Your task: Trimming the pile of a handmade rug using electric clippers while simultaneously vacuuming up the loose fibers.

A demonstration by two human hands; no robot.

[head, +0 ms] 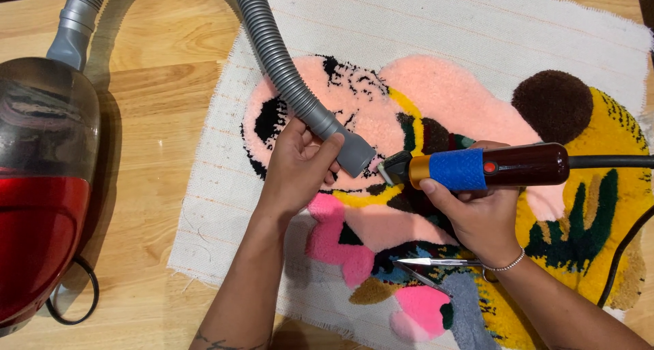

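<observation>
My left hand [297, 167] grips the grey nozzle end of a ribbed vacuum hose [286, 74], its mouth resting on the pink pile of a tufted rug [436, 98]. My right hand [477, 214] holds an electric trimmer [504, 166] with a dark red body, a blue wrapped grip and a gold collar. The trimmer's black head touches the rug just right of the nozzle, at a yellow and black seam. A beaded bracelet sits on my right wrist. The rug shows pink, yellow, black, green and brown patches on white backing cloth [225, 186].
A red and smoke-grey canister vacuum [41, 207] stands on the wooden table [150, 70] at the left, joined to the hose. Small metal scissors [436, 263] lie on the rug below my right hand. The trimmer's black cord [623, 248] trails off right.
</observation>
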